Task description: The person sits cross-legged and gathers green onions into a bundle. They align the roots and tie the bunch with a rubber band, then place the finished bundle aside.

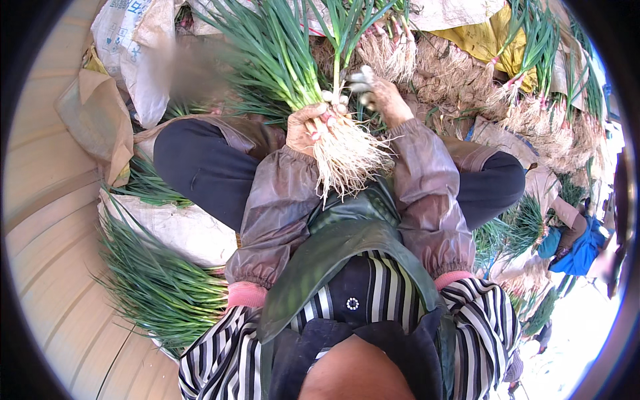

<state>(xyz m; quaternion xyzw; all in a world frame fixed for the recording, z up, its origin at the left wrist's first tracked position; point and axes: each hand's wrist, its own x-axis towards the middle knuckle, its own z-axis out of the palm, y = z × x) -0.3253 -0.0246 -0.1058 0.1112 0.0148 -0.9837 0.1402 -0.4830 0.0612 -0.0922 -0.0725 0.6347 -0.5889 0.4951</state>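
Note:
My left hand [302, 127] grips a thick bunch of green garlic plants [285, 65] near their pinkish bulbs. The long pale roots [347, 155] hang down towards my lap, and the leaves point away from me. A separate green garlic stem [337, 70] stands beside the bunch, its lower end at my left fingertips, which have white coverings. Just right of that stem is my right hand [385, 100], its white-covered fingers blurred and apart with nothing visible in them. Brown plastic oversleeves [282, 200] cover both forearms, and a dark green apron [345, 250] covers my front.
A pile of green garlic [165, 285] lies at my left by a white sack [175, 225]. More rooted plants [390, 47] lie ahead, near a yellow sack [480, 37]. A ribbed wall [55, 240] curves along the left. At right, another person's arm [570, 220] shows near blue cloth.

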